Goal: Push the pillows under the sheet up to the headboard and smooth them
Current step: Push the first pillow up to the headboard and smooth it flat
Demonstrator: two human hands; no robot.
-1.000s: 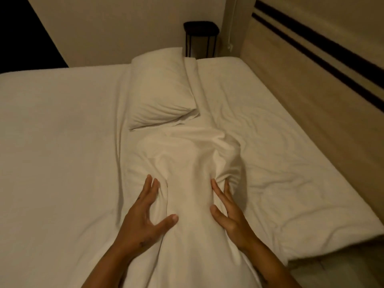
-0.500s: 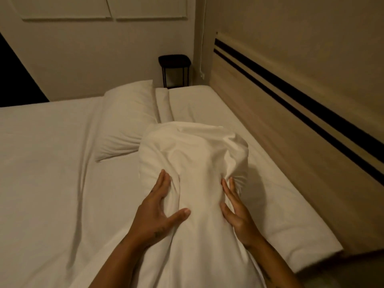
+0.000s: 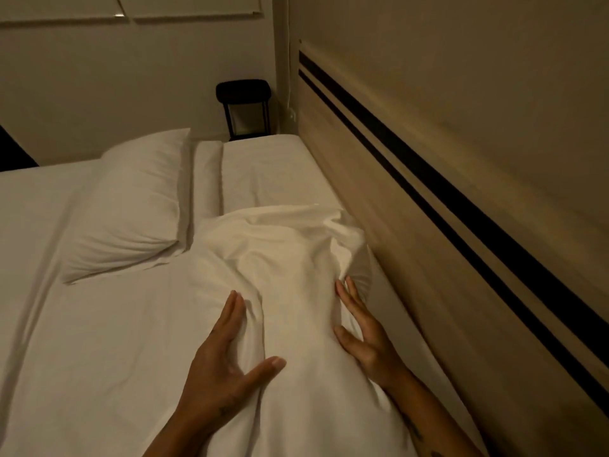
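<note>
A white sheet [image 3: 99, 357] covers the bed. Under it a pillow [image 3: 283, 252] makes a wrinkled lump whose far right corner touches the wooden headboard [image 3: 428, 258]. My left hand [image 3: 227, 364] clasps the lump's left side, thumb spread across its near face. On its right side, close to the headboard, my right hand [image 3: 362, 338] presses with fingers straight. A second pillow [image 3: 131, 206] under the sheet lies further left, away from the headboard.
The headboard has two dark stripes and runs along the right. A black side table [image 3: 244, 107] stands in the far corner beyond the bed. A folded band of sheet [image 3: 207, 176] lies between the far pillow and the headboard side.
Both hands have carried the covered pillow to the right, from mid-bed up against the headboard. It was lifted half a second ago and now sits lower on the mattress.
</note>
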